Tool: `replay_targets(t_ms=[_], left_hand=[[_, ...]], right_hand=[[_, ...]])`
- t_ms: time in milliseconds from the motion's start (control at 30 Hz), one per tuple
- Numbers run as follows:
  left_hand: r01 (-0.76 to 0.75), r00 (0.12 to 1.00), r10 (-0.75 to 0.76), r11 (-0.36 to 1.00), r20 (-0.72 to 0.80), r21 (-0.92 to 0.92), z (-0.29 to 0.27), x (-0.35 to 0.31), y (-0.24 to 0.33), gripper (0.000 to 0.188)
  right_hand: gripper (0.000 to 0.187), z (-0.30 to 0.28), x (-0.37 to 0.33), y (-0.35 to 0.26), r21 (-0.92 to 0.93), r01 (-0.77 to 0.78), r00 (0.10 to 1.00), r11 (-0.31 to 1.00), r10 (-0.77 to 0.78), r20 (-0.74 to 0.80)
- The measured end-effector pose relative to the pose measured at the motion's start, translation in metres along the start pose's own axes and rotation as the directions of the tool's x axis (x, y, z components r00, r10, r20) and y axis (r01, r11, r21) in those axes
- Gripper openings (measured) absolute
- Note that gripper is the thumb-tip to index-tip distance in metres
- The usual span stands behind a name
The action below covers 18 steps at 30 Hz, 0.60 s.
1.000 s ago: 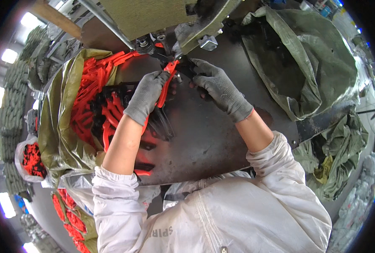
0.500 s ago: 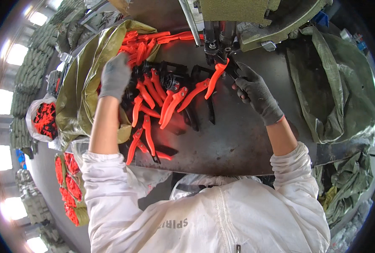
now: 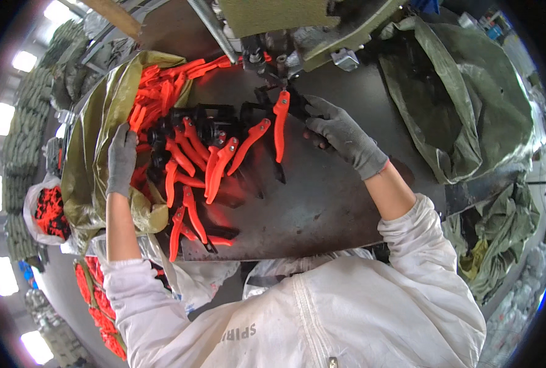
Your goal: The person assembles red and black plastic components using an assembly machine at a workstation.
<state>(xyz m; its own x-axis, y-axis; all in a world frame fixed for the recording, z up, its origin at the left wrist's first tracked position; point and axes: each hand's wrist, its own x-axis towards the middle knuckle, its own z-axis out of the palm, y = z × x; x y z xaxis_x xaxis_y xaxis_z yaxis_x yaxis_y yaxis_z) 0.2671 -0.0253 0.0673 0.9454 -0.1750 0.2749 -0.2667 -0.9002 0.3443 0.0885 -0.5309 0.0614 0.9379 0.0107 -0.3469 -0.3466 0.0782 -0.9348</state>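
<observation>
My left hand (image 3: 122,161), in a grey glove, is at the edge of the red heap, its fingers closed on a loose red plastic handle (image 3: 137,116). My right hand (image 3: 344,136), also gloved, has its fingers curled round the black end of a hand tool with a curved red handle (image 3: 280,126), just under the machine head (image 3: 279,46). The palm side of that grip is partly hidden. Between my hands lies a cluster of similar tools with black bodies and red handles (image 3: 222,168).
A heap of red handles (image 3: 162,89) spills from an olive woven sack (image 3: 85,144) at left. The dark metal table (image 3: 322,214) ends near my body. An open green sack (image 3: 463,122) lies at right. Red bundles (image 3: 92,294) and a white bag (image 3: 33,202) stand left, below the table.
The whole view has shifted, with the table scene lower and further left. My left hand has drawn back from the heap and now grips a red handle. My right hand stays by the machine head.
</observation>
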Motion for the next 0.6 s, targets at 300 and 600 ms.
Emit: replay_targets(t_ms=[300, 600], left_hand=[[0.219, 0.78, 0.357, 0.614, 0.514, -0.758, 0.031, -0.046, 0.329, 0.025], [0.254, 0.72, 0.14, 0.858, 0.679, -0.446, 0.137, -0.039, 0.318, 0.034]], right_hand=[[0.057, 0.004, -0.007, 0.007, 0.133, 0.153, 0.988, 0.979, -0.157, 0.015], [0.051, -0.303, 0.137, -0.022, -0.888, -0.43, 0.686, -0.164, -0.698, -0.203]])
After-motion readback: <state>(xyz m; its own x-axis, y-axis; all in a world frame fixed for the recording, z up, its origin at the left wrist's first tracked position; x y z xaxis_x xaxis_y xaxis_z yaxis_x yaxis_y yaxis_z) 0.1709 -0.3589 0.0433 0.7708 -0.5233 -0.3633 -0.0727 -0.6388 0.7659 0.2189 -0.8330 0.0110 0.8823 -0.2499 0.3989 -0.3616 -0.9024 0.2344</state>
